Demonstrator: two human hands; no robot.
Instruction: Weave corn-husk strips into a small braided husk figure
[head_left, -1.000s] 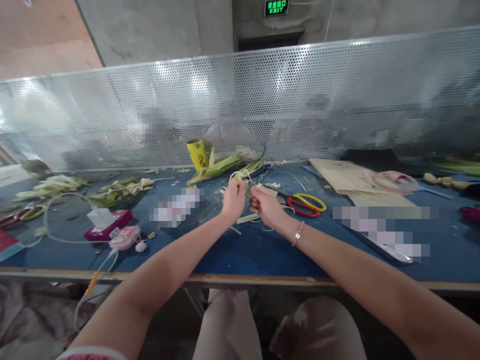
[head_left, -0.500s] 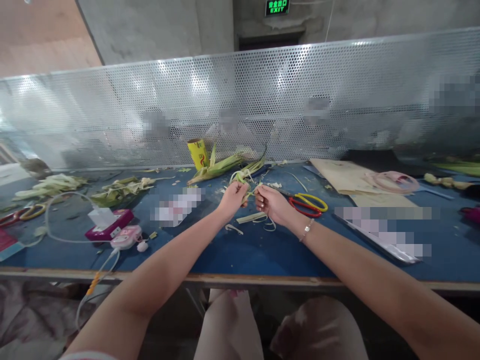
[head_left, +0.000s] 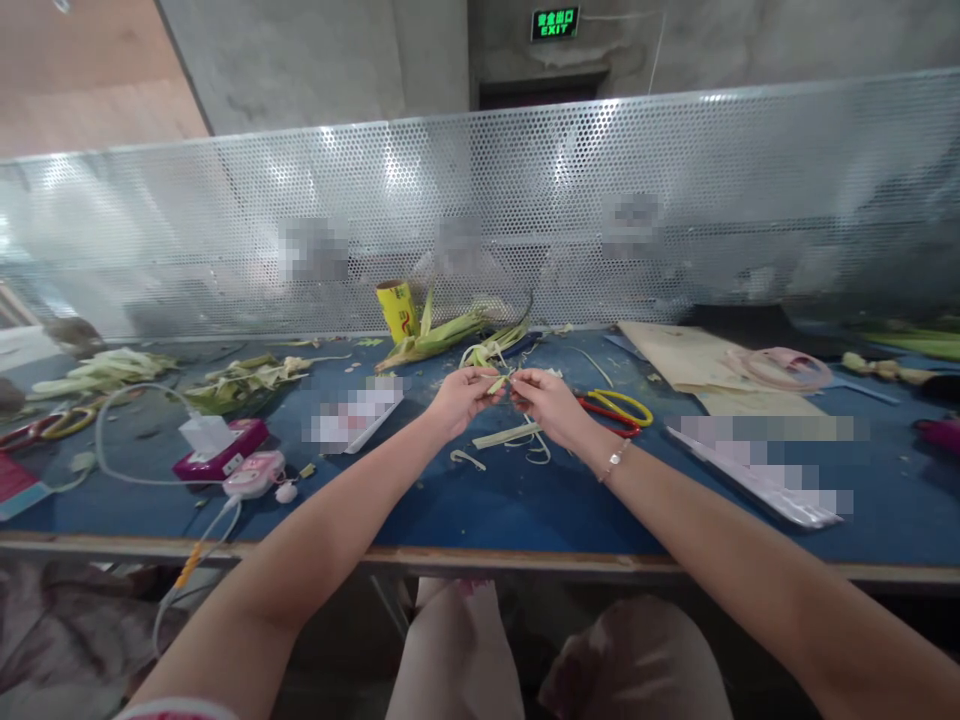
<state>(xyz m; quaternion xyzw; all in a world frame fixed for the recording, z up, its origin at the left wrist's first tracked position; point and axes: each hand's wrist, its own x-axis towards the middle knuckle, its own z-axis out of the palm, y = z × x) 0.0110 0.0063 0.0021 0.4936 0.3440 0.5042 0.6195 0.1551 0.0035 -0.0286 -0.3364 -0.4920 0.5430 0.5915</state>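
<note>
My left hand and my right hand meet over the blue table, fingertips pinched on a small pale-green corn husk strip that shows between them. Part of the strip is hidden by my fingers. Below my hands, cut husk strips and a curled shred lie flat. To the right of my right hand rest scissors with one red and one yellow handle. Just beyond my hands is a heap of green corn husks.
A yellow cardboard tube stands by the perforated metal screen. On the left are a purple power strip, white cables and more husks. Brown card and a flat shiny packet lie right. People sit behind the screen.
My fingers have shifted on the husk strip, and my left hand has turned with its fingers more stretched out. The camera view has tilted up slightly; the table things have not moved.
</note>
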